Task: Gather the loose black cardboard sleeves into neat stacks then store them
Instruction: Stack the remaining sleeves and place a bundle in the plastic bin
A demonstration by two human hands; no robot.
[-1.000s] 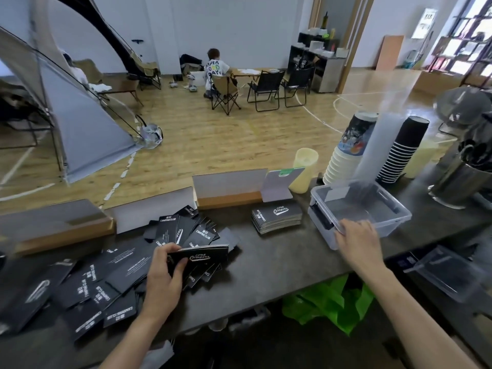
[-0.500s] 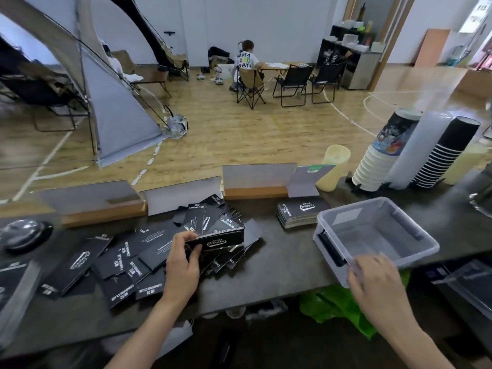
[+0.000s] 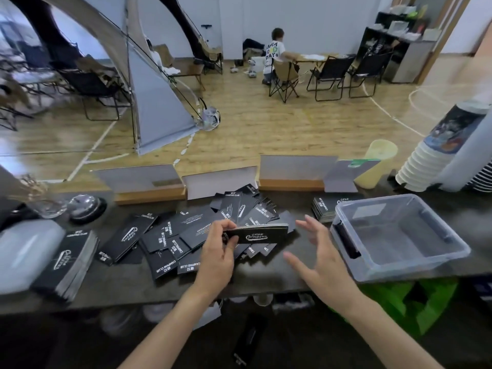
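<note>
One hand (right) released bin.

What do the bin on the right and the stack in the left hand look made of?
Bin: clear, slightly glossy plastic, it seems; its floor and the counter show through the walls. Stack in the left hand: thin matte black card, probably cardboard; layered edges show along its top, white print on its face.

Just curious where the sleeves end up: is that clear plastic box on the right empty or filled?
Empty. The clear plastic box shows only its bare bottom; nothing lies inside.
</note>
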